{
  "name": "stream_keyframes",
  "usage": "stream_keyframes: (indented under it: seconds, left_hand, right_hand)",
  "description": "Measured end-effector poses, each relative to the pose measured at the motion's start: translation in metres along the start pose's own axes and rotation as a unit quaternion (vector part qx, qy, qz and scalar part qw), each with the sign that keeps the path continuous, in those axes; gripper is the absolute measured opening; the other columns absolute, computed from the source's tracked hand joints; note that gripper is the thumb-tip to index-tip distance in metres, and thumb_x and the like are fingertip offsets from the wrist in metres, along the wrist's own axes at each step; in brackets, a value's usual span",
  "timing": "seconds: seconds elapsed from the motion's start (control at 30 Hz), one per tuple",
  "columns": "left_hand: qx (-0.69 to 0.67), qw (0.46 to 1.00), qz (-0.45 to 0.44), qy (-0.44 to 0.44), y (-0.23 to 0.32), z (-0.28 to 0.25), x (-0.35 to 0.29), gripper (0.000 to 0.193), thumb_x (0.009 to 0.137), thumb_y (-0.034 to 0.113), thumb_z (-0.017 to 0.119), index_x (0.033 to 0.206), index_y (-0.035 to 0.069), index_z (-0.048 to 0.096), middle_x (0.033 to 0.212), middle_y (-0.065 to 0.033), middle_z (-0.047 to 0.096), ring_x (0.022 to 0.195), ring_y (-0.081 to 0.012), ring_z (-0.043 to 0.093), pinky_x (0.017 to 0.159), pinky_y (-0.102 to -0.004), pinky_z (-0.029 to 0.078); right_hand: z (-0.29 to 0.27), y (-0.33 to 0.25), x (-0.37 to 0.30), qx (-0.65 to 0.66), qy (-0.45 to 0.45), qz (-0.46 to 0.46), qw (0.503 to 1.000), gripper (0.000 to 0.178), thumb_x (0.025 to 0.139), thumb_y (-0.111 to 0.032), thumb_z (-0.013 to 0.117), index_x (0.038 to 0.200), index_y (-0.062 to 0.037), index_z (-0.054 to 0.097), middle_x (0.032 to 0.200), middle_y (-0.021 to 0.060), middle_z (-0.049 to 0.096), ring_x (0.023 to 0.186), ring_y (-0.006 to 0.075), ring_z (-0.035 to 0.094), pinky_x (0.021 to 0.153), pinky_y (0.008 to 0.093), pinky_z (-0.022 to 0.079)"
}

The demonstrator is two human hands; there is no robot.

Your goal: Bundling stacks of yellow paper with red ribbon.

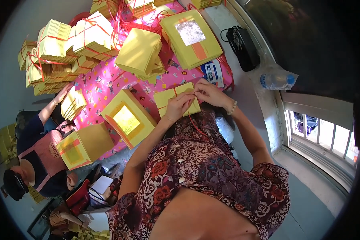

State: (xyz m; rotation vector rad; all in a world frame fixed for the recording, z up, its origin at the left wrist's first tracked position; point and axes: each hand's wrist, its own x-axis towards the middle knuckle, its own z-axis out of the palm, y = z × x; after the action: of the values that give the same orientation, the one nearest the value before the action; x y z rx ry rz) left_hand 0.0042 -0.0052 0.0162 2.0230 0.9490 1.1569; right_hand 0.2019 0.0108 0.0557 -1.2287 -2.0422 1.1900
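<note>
A small bundle of yellow paper lies at the near edge of the table, with red string crossed around it. Its loose red end hangs toward my lap. My left hand rests over the bundle, fingers pinched on the string. From the right, my right hand meets it at the bundle's upper right corner, also pinching the string. The exact crossing or knot is hidden by my fingertips. Just beyond stands a stack of yellow paper sheets. Left of my left forearm is a yellow paper block with a gold square.
Tied yellow bundles pile up at the far left of the pink patterned table cover. Another large yellow block stands far right, near a blue-and-white packet. A co-worker sits at left. A bagged bottle and black bag line the right ledge.
</note>
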Motion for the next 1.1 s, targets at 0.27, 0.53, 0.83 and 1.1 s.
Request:
stream_keyframes:
  seconds: [0.27, 0.53, 0.83, 1.1]
  left_hand:
    - [-0.086, 0.995, -0.024, -0.032, -0.001, -0.007, 0.001, 0.017, 0.076, 0.002, 0.068, 0.092, 0.007, 0.068, 0.091, -0.0076, 0.068, 0.077, -0.0233, 0.066, 0.064, -0.0305, 0.052]
    - [-0.019, 0.998, -0.027, -0.061, -0.008, -0.029, -0.018, 0.020, 0.074, -0.001, 0.067, 0.093, 0.005, 0.067, 0.095, -0.0086, 0.064, 0.086, -0.0263, 0.059, 0.074, -0.0338, 0.049]
    - [-0.007, 0.996, -0.063, -0.067, -0.011, -0.036, -0.032, 0.017, 0.075, -0.002, 0.065, 0.091, 0.004, 0.063, 0.097, -0.0091, 0.061, 0.093, -0.0281, 0.056, 0.078, -0.0346, 0.047]
    - [0.001, 0.992, -0.080, -0.093, -0.008, -0.036, -0.010, 0.011, 0.079, 0.002, 0.063, 0.090, 0.004, 0.060, 0.089, -0.0089, 0.062, 0.086, -0.0286, 0.058, 0.076, -0.0357, 0.047]
  right_hand:
    - [-0.018, -0.021, -0.008, -0.161, 0.016, 0.011, 0.987, 0.019, 0.085, -0.018, 0.061, 0.079, -0.0033, 0.051, 0.076, 0.0088, 0.050, 0.071, 0.0274, 0.054, 0.062, 0.0347, 0.043]
    - [0.001, 0.032, -0.032, -0.122, 0.032, 0.096, 0.987, 0.025, 0.086, -0.026, 0.060, 0.079, -0.0042, 0.051, 0.074, 0.0124, 0.053, 0.070, 0.0320, 0.054, 0.061, 0.0400, 0.041]
    - [0.029, 0.066, -0.041, -0.053, 0.088, 0.164, 0.981, 0.027, 0.086, -0.025, 0.062, 0.077, -0.0015, 0.053, 0.065, 0.0111, 0.049, 0.058, 0.0240, 0.049, 0.056, 0.0348, 0.039]
    - [0.050, 0.081, -0.037, 0.090, 0.105, 0.212, 0.968, 0.026, 0.087, -0.022, 0.064, 0.075, -0.0013, 0.054, 0.062, -0.0012, 0.043, 0.061, 0.0069, 0.040, 0.054, 0.0275, 0.036]
